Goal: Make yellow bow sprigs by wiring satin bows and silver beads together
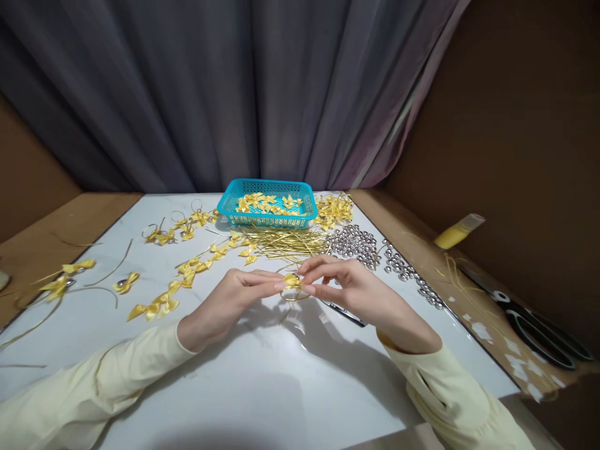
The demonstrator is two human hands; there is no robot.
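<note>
A yellow ribbon bow [291, 280] with a loop of gold cord below it is held between both hands, above the white tabletop. My left hand [239, 290] pinches its left side with thumb and fingers. From the right, my right hand [340, 281] grips the bow's other side, thumb and forefinger closed at the cord loop and the other fingers bent above. A dark, flat tool [345, 314] lies on the table under my right hand, partly covered. Just beyond the hands is a pile of gold cords [281, 242].
A turquoise basket [267, 219] of yellow bows stands at the back. Silver beads [354, 242] spread to the right, and loose bows [187, 272] lie left. Black-handled scissors [529, 325], paper scraps and a yellow tube [458, 231] are along the right edge.
</note>
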